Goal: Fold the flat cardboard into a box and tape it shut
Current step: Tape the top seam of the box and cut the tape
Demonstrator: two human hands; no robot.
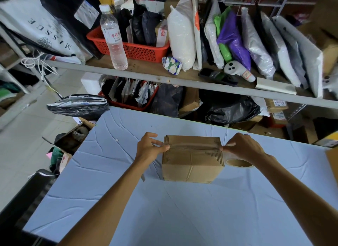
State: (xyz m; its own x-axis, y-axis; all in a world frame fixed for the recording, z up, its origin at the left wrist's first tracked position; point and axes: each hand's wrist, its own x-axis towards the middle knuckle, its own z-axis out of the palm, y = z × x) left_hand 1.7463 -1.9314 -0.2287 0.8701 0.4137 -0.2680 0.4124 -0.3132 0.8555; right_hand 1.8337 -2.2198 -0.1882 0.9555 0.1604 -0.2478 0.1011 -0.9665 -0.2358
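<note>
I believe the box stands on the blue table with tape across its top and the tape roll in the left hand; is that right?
Not quite: the head view shows the tape roll in the right hand. The rest holds: the box stands on the blue table with tape across its top.

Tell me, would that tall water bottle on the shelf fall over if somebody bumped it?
Probably yes. The water bottle is tall and thin and stands upright on a small base, so a bump up high could tip it. It is round, so it might then roll along the shelf. Its cap looks closed, so it likely would not spill.
</note>
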